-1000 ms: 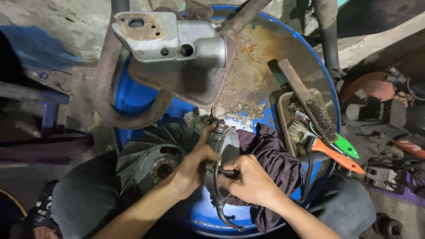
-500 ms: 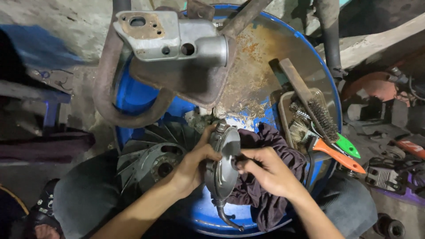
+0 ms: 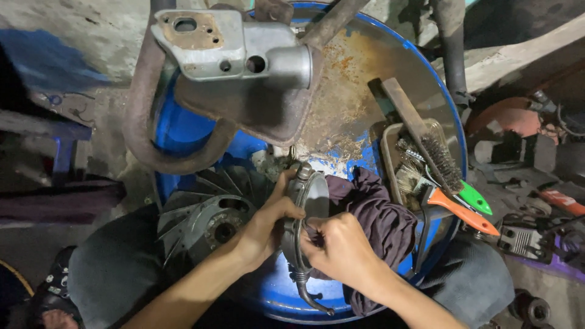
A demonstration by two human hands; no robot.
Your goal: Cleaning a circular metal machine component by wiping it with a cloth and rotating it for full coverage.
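A round grey metal part [image 3: 304, 213] stands on edge beside a crumpled dark purple rag [image 3: 381, 222] on the blue drum top.

A grimy grey concrete floor [image 3: 73, 36] fills the scene, stained and dusty under dim, bluish light. At the left stands a dark blue stool [image 3: 58, 137]. To the right, a pale concrete ledge [image 3: 524, 52] runs slantwise above a heap of dark scrap parts [image 3: 536, 183], and a black hose [image 3: 451, 42] hangs down near it.

Our right hand [image 3: 341, 253] hides the round metal part's [image 3: 308, 201] lower face; the frame's bottom edge crops our forearms.
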